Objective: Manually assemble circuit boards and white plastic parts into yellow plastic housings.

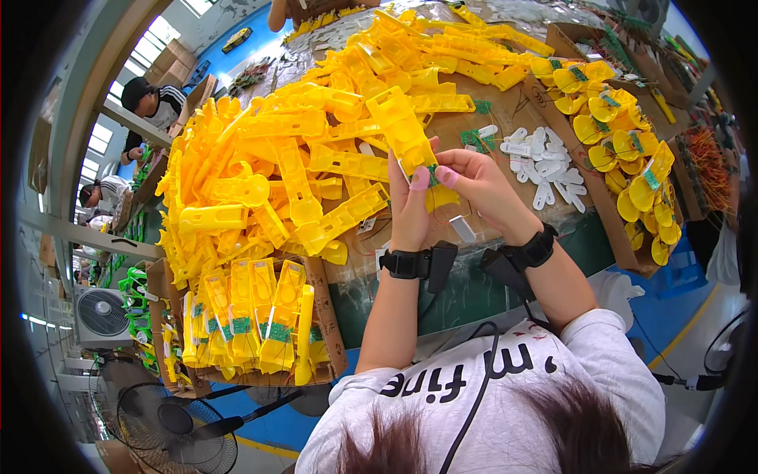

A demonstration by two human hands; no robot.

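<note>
Between my hands is a yellow plastic housing point(404, 126), tilted with its long end pointing away from me. A small green circuit board shows at its near end, under my thumbs. My left hand point(410, 207) is closed on the housing's left side. From the right, my right hand point(483, 183) pinches the same near end by the board. Both thumbs wear pink covers; the fingertips behind the housing are hidden. Just below the hands lies a small white rectangular piece point(463, 229). White plastic pieces point(545, 162) are heaped to the right, beside loose green circuit boards point(478, 139).
A large pile of yellow housings point(260, 174) covers the table's left and far side. A cardboard box point(330, 328) at near left holds housings with boards. Another box point(604, 209) at right holds rounded yellow parts. A fan point(178, 419) stands at lower left; other people work beyond.
</note>
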